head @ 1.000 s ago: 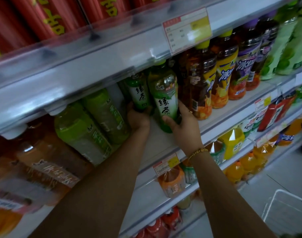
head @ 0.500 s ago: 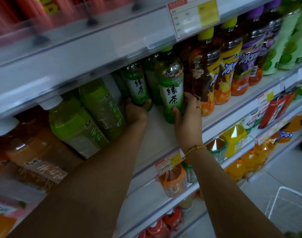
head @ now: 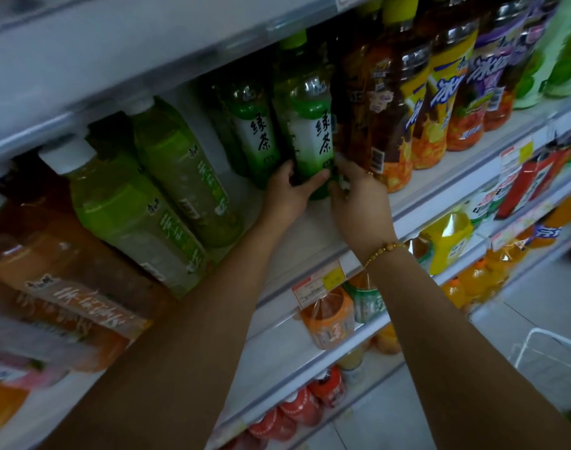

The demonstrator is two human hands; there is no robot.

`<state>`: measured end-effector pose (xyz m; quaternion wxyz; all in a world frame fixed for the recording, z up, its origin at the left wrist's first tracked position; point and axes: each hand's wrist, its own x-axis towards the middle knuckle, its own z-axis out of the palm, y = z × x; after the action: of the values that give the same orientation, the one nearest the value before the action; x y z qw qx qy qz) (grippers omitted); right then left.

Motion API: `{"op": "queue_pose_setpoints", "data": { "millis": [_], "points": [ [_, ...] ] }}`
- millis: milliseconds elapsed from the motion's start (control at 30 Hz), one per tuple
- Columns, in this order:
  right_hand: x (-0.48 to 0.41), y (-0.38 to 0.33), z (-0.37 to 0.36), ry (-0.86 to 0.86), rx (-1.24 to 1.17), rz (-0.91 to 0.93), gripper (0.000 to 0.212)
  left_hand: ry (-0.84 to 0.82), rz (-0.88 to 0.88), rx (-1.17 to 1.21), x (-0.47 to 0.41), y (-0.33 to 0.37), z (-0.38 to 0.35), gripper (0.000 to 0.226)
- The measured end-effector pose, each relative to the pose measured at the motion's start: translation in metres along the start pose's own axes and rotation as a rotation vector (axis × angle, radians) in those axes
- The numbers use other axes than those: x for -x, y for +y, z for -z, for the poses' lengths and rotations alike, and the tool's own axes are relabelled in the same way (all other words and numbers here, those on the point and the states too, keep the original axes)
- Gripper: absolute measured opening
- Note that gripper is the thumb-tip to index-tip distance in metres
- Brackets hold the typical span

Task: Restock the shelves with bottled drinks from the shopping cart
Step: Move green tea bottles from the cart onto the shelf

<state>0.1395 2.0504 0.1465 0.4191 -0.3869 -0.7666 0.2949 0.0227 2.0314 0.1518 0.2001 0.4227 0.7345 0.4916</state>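
The left grip [head: 287, 190] and right grip [head: 359, 196] are both clasping the base of the bottle [head: 310, 131] labelled 绿茶, upright on the shelf [head: 310, 228] beside a second 绿茶 bottle [head: 253, 125].

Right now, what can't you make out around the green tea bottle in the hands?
Head view only:
Green tea bottle base: hidden by the left hand and right hand.
Shelf price tag print: too small, blurred.
Shopping cart: cut off by the right edge.
Orange bottles labels, far left: motion-blurred.
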Motion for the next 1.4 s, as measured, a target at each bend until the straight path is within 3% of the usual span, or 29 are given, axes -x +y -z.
{"op": "queue_pose_setpoints", "data": {
  "millis": [133, 200, 433, 600, 667, 767, 833, 933, 1033, 1100, 1200, 1267, 1400],
  "points": [
    [0.036, 0.021, 0.009, 0.141, 0.245, 0.101, 0.025, 0.008, -0.008, -0.012, -0.001, -0.003, -0.002, 0.053],
    [0.051, 0.035, 0.012, 0.195, 0.258, 0.121, 0.027, 0.004, -0.025, -0.012, -0.004, -0.005, -0.004, 0.05],
    [0.057, 0.046, 0.018, 0.113, 0.167, 0.134, 0.034, 0.144, 0.031, 0.036, -0.005, -0.004, -0.015, 0.051],
    [0.06, 0.049, 0.031, -0.042, 0.115, 0.141, 0.031, 0.166, 0.074, -0.025, 0.002, 0.003, -0.016, 0.043],
    [0.065, 0.049, 0.043, -0.058, 0.01, 0.098, 0.031, 0.227, 0.022, -0.102, 0.022, 0.008, -0.017, 0.038],
    [0.087, 0.052, 0.073, 0.109, -0.1, 0.022, 0.017, 0.365, -0.2, -0.132, 0.087, 0.025, -0.035, 0.019],
    [0.108, 0.064, 0.099, 0.2, -0.112, -0.092, 0.022, 0.237, -0.242, -0.098, 0.135, 0.035, -0.059, 0.025],
    [0.154, 0.118, 0.14, 0.235, -0.037, -0.375, 0.029, -0.09, -0.174, -0.076, 0.18, 0.028, -0.108, 0.035],
    [0.215, 0.195, 0.182, 0.241, 0.08, -0.744, 0.019, -0.403, -0.15, -0.164, 0.2, 0.005, -0.17, 0.022],
    [0.256, 0.236, 0.209, 0.211, 0.183, -0.984, 0.024, -0.633, -0.153, -0.284, 0.209, -0.015, -0.212, 0.012],
    [0.299, 0.277, 0.235, 0.138, 0.293, -1.117, 0.036, -0.931, -0.194, -0.398, 0.224, -0.045, -0.269, 0.018],
    [0.311, 0.296, 0.241, 0.065, 0.268, -1.136, 0.045, -1.016, -0.146, -0.412, 0.232, -0.058, -0.301, 0.028],
    [0.318, 0.326, 0.24, -0.037, 0.212, -1.164, 0.052, -0.997, 0.043, -0.388, 0.242, -0.078, -0.358, 0.048]
  ]
}}
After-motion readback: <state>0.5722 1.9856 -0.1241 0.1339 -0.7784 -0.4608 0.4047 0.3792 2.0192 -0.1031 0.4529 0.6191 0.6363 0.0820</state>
